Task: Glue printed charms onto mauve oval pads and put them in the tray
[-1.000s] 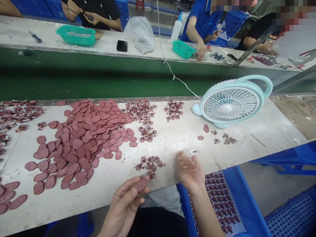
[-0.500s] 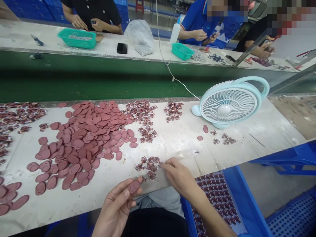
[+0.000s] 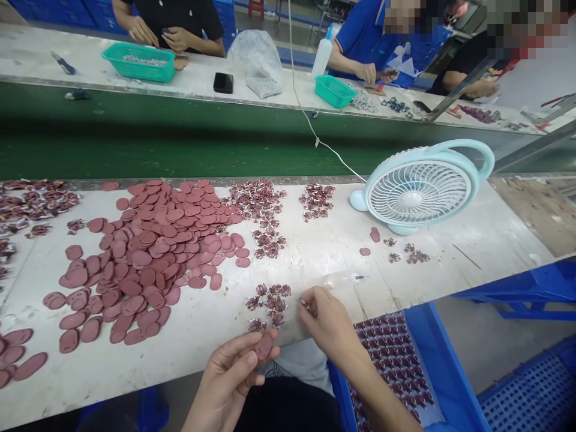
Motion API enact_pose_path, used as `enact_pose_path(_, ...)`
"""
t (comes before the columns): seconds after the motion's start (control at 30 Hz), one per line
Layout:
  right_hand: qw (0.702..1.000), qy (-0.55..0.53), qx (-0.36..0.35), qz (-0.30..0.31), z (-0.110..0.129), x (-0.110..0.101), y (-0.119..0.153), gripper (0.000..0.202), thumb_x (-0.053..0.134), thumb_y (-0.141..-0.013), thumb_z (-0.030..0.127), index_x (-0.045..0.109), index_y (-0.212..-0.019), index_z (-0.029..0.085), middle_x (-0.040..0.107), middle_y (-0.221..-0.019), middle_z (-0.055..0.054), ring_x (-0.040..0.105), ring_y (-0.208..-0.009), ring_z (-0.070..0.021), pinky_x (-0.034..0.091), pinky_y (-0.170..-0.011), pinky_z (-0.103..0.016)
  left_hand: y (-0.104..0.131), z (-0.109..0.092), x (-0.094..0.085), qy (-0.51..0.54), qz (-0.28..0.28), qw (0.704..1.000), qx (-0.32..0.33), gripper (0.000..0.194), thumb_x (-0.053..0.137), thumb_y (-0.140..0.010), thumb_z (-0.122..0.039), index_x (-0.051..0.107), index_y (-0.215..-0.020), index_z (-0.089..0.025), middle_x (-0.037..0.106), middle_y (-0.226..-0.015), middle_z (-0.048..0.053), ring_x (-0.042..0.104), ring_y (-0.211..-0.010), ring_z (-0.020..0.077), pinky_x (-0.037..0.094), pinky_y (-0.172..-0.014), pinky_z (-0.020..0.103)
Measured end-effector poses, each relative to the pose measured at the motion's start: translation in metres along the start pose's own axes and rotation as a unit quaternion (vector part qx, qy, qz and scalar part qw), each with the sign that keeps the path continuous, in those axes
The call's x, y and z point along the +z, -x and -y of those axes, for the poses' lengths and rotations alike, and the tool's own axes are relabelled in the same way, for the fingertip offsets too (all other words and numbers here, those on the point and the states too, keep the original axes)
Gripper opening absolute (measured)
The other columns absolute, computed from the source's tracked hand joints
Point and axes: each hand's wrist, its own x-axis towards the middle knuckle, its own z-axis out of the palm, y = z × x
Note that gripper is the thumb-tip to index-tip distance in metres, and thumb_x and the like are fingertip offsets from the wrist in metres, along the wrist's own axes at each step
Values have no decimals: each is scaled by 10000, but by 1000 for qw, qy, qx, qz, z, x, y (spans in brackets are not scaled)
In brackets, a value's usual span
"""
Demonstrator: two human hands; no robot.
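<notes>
Between thumb and fingers my left hand (image 3: 234, 369) pinches an oval reddish-brown disc (image 3: 264, 347) with small holes, held just above the table's near edge. My right hand (image 3: 326, 318) is to its right, fingertips closed together on a small dark part (image 3: 305, 303) that is mostly hidden. Just left of that hand lies a small cluster of dark red-brown parts with pale bits (image 3: 273, 303). A big heap of the same oval discs (image 3: 148, 252) spreads over the left of the table (image 3: 310, 258).
A light-blue fan (image 3: 411, 195) stands at the right. More small parts (image 3: 258, 201) lie behind the cluster. A blue crate (image 3: 454, 378) with rows of finished-looking pieces sits below my right arm. Across a green gap, people work at another bench with green baskets (image 3: 139, 69).
My left hand has moved right and slightly down with the disc. My right hand has drawn away from the cluster, its fingers curled around a small part.
</notes>
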Motion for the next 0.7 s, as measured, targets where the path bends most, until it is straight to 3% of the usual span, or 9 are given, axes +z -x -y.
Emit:
enact_pose_path(0.07, 998, -58, -3, 15, 1, -5, 5, 139, 636, -973, 266, 740, -1048, 213, 804, -974, -71, 743, -860, -240, 569, -771, -361, -2, 3, 0, 1, 8, 1000, -5, 361, 1011, -684, -331, 854, -974, -184, 821, -1191, 170, 816, -959, 289, 602, -599, 182)
enact_pose_path(0.13, 983, -181, 14, 38, 4, -11, 15, 173, 681, -981, 336, 778, -1082, 235, 824, -979, -55, 763, -857, -224, 602, -764, -341, -4, 6, 2, 3, 7, 1000, -6, 362, 1012, -684, -335, 853, -971, -185, 828, -1173, 164, 816, -944, 278, 604, -602, 186)
enact_pose_path(0.27, 902, -419, 64, 82, 16, -19, 41, 287, 819, -905, 367, 814, -1174, 268, 853, -1006, -54, 811, -930, -229, 666, -851, -353, -7, 12, 7, -5, 2, 1000, 9, 351, 1013, -682, -342, 856, -963, -203, 847, -1102, 135, 809, -931, 257, 599, -616, 193)
enact_pose_path(0.4, 865, -486, 42, 121, 24, -19, 56, 186, 813, -918, 282, 851, -1099, 298, 858, -1012, -65, 824, -973, -233, 678, -883, -355, -10, 16, 8, -32, 25, 999, 35, 296, 993, -713, -337, 866, -958, -228, 851, -1079, 109, 791, -927, 238, 586, -614, 197)
enact_pose_path(0.53, 869, -490, -5, 69, 28, -19, 57, 199, 812, -904, 201, 861, -1047, 331, 801, -1165, -72, 798, -995, -215, 678, -836, -321, -11, 16, 7, -56, 51, 995, 63, 251, 970, -742, -327, 875, -961, -248, 849, -1112, 106, 783, -930, 254, 586, -615, 218)
enact_pose_path(0.7, 900, -431, -40, 54, 37, -17, 54, 214, 824, -890, 197, 863, -1041, 343, 797, -973, -43, 768, -841, -175, 635, -680, -233, -11, 17, 6, -89, 53, 991, 84, 231, 945, -772, -349, 880, -969, -246, 845, -1128, 119, 767, -879, 239, 606, -660, 243)
